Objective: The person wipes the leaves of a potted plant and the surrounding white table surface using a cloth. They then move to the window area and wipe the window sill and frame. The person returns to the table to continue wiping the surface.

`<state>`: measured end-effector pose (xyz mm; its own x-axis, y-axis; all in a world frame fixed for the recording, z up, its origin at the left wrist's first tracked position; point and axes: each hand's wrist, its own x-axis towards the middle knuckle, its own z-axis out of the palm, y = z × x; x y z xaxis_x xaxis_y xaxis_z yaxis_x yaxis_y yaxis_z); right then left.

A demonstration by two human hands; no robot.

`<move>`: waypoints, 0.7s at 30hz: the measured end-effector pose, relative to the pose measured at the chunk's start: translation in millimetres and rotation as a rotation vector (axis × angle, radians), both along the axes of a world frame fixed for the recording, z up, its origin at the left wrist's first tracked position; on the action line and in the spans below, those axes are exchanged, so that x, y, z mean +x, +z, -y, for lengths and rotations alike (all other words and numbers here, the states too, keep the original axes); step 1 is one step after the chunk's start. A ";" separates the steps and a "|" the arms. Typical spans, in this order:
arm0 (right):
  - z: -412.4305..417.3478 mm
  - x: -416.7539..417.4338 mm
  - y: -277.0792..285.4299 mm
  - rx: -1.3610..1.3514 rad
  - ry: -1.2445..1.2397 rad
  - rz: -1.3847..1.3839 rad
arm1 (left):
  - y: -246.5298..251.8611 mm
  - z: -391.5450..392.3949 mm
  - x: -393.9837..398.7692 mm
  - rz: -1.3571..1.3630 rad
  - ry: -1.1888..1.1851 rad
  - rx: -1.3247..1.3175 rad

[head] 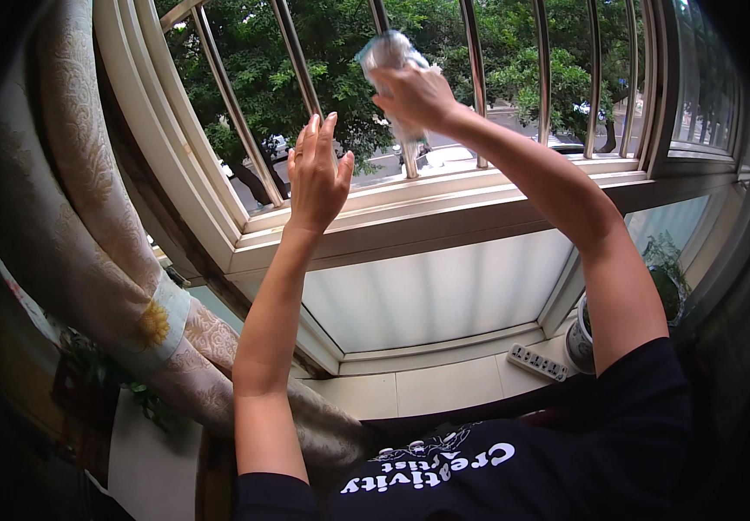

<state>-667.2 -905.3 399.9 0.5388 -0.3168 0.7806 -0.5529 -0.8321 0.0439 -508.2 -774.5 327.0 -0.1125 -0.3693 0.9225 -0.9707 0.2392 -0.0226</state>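
Observation:
My right hand (419, 98) grips a pale crumpled cloth (389, 53), blurred, pressed around a metal window bar (410, 160). Part of the cloth hangs along the bar below my fingers. My left hand (315, 170) is raised before the window with nothing in it, its fingers extended and the thumb apart. Its fingertips overlap the lower part of another metal bar (298, 62); whether they touch it I cannot tell. Below both hands runs the light window frame sill (388, 205).
A patterned curtain (88, 124) hangs at left, gathered by a tieback with a yellow flower (153, 323). Frosted glass (427, 293) fills the lower window. On the tiled ledge (446, 389) lie a power strip (537, 362) and a potted plant (581, 338). Leafy trees (342, 58) stand outside.

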 end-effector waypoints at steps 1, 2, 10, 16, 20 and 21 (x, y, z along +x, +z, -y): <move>-16.1 -9.0 -31.1 0.053 0.014 -0.139 | -3.5 -0.9 3.5 0.022 0.030 0.007; -11.5 -22.6 -63.1 -0.103 0.061 -0.245 | -1.9 4.0 -1.8 0.049 0.036 0.004; -21.7 -59.6 -39.0 0.233 0.170 -0.324 | 6.5 7.6 -39.6 0.202 0.055 0.056; -36.0 -134.0 8.9 -0.065 0.089 0.204 | -3.2 14.8 -28.0 0.169 -0.045 0.138; -12.7 -147.7 -33.3 -0.248 -0.180 -0.245 | -0.5 11.8 -34.7 0.175 -0.094 0.168; -12.4 -144.1 -41.4 -0.251 -0.213 -0.406 | -1.0 14.2 -31.3 0.155 -0.119 0.147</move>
<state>-811.3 -893.0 358.5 0.7579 -0.2826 0.5880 -0.6059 -0.6390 0.4739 -539.5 -788.7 326.1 -0.2996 -0.4742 0.8279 -0.9229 0.3639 -0.1256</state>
